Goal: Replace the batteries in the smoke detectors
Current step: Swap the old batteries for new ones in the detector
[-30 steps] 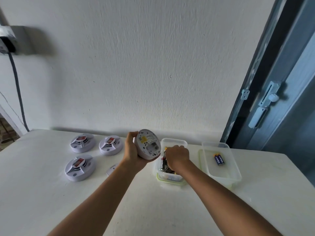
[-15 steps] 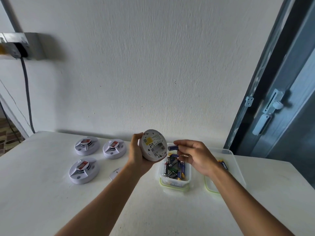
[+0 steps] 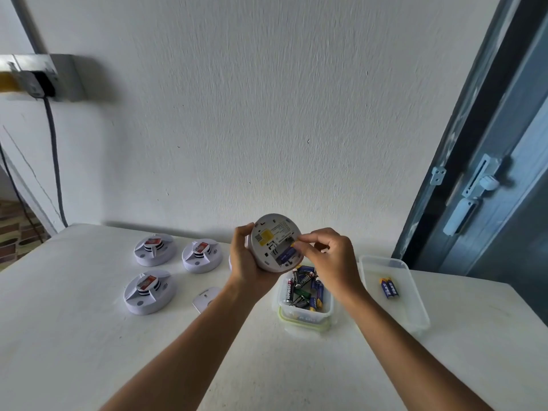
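The left hand (image 3: 249,262) grips a round white smoke detector (image 3: 274,243) by its edge, back side facing the camera, raised above the table (image 3: 89,351). The right hand (image 3: 329,259) pinches a blue battery (image 3: 285,255) with curled fingertips and holds it in the detector's open compartment. Just below the hands stands a clear tub (image 3: 304,314) with a green rim — full of loose batteries (image 3: 302,287). To its right lies a clear tray (image 3: 394,289) with two blue batteries (image 3: 388,287). Three other detectors (image 3: 148,292) sit at the left of the table, and a small white cover (image 3: 206,296) lies near the left forearm — flat on the surface
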Tool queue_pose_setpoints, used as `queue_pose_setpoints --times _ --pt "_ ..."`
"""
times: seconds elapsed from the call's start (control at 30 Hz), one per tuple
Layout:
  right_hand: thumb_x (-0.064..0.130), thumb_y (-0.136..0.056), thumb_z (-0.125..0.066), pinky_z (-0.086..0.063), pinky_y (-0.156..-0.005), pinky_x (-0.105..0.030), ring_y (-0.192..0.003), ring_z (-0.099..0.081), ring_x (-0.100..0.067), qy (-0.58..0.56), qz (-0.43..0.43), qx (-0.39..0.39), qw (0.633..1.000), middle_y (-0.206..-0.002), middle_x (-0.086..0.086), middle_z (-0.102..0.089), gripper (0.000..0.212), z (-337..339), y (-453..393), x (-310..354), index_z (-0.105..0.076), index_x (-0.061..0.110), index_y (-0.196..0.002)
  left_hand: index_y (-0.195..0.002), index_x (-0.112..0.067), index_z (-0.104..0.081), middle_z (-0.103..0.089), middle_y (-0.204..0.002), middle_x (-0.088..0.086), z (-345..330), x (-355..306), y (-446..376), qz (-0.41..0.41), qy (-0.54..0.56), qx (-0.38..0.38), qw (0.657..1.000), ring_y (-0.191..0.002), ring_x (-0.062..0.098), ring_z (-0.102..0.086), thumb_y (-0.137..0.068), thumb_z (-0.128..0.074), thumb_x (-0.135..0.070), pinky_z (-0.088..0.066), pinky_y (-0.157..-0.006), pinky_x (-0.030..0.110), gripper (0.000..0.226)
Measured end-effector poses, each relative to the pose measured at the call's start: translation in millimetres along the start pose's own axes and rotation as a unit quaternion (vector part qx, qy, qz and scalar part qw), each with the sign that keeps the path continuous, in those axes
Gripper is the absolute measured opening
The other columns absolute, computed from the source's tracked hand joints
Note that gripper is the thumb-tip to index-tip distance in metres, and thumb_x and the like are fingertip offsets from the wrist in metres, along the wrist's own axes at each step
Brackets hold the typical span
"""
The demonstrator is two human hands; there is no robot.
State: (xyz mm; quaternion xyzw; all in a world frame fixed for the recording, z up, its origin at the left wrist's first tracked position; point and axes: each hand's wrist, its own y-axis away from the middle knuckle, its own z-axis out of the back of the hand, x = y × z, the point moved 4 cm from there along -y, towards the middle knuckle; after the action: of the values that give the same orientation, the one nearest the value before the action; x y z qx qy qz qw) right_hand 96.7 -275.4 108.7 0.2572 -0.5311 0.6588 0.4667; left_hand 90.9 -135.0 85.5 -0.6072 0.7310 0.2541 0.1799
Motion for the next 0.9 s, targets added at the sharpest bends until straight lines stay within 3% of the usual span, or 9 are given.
queue_pose_setpoints --times 0.13,0.23,0.4,0.5,0.57,0.67,0.8,0.9 --pt "0.01 -0.077 -0.079 -0.045 -0.064 -0.008 -0.072 -0.061 -0.005 0.005 0.025 -0.049 0.998 -0.082 -0.001 -0.065 0.007 -1 4 0 -0.074 0.007 -0.081 -0.138 -0.006 -0.05 -0.055 -0.123 0.023 -2 4 -1 -0.006 -0.009 -0.012 1.0 -0.114 0.039 -0.051 -0.072 -0.049 -0.045 -0.044 -0.096 0.051 0.076" --pt "0.014 -0.083 -0.073 -0.042 -0.064 -0.009 -0.076 -0.06 -0.016 0.08 0.103 -0.067 0.989 -0.085 -0.005 -0.062 0.011 -10 13 2 -0.07 0.004 -0.078 -0.128 -0.009 -0.056 -0.058 -0.111 0.02 -2 4 0 -0.018 -0.002 -0.017 1.0 -0.102 0.034 -0.055 -0.074 -0.047 -0.044 -0.047 -0.086 0.045 0.065" --pt "0.029 -0.092 -0.051 -0.052 -0.076 -0.023 -0.11 -0.055 -0.018 0.21 0.152 0.029 0.965 -0.125 -0.006 -0.06 0.036 -21 26 4 -0.073 0.002 -0.105 -0.117 -0.011 -0.061 -0.062 -0.103 0.017 -3 -2 -5 -0.023 -0.024 -0.036 0.999 -0.088 0.029 -0.061 -0.086 -0.041 -0.044 -0.05 -0.07 0.034 0.049" --pt "0.029 -0.092 -0.047 -0.049 -0.089 -0.029 -0.12 -0.049 -0.015 0.21 0.114 0.123 0.963 -0.14 -0.001 -0.049 0.04 -21 16 -6 -0.07 0.007 -0.117 -0.118 -0.012 -0.061 -0.059 -0.108 0.018 5 -5 -10 -0.031 -0.039 -0.062 0.997 -0.091 0.031 -0.059 -0.085 -0.044 -0.043 -0.051 -0.074 0.039 0.048" --pt "0.012 -0.091 -0.052 -0.049 -0.092 -0.03 -0.115 -0.055 -0.016 0.14 0.048 0.155 0.977 -0.132 -0.001 -0.055 0.032 -17 6 -16 -0.069 0.01 -0.118 -0.121 -0.012 -0.061 -0.059 -0.112 0.019 14 -6 -14 -0.032 -0.046 -0.074 0.996 -0.097 0.034 -0.058 -0.086 -0.045 -0.042 -0.05 -0.084 0.045 0.049" --pt "-0.006 -0.089 -0.051 -0.056 -0.084 -0.034 -0.089 -0.066 -0.019 0.106 -0.024 0.11 0.988 -0.1 -0.009 -0.069 0.029 -5 -1 -32 -0.069 0.003 -0.111 -0.113 -0.011 -0.063 -0.061 -0.11 0.018 26 -5 -15 -0.021 -0.054 -0.077 0.995 -0.103 0.035 -0.055 -0.089 -0.041 -0.042 -0.039 -0.104 0.054 0.045" --pt "-0.006 -0.091 -0.048 -0.05 -0.075 -0.026 -0.091 -0.067 -0.026 0.194 -0.074 0.163 0.965 -0.099 -0.017 -0.07 0.026 -5 -2 -58 -0.068 0.001 -0.106 -0.103 -0.014 -0.066 -0.062 -0.104 0.017 36 -1 -14 -0.006 -0.056 -0.079 0.995 -0.099 0.034 -0.056 -0.092 -0.039 -0.04 -0.034 -0.11 0.057 0.039" --pt "-0.009 -0.082 -0.047 -0.043 -0.08 -0.033 -0.098 -0.062 -0.029 0.35 -0.053 0.222 0.909 -0.104 -0.013 -0.068 0.034 -13 -3 -65 -0.068 0.007 -0.103 -0.102 -0.013 -0.066 -0.063 -0.103 0.018 41 4 -12 -0.001 -0.063 -0.085 0.994 -0.099 0.034 -0.057 -0.093 -0.039 -0.039 -0.034 -0.11 0.058 0.039"
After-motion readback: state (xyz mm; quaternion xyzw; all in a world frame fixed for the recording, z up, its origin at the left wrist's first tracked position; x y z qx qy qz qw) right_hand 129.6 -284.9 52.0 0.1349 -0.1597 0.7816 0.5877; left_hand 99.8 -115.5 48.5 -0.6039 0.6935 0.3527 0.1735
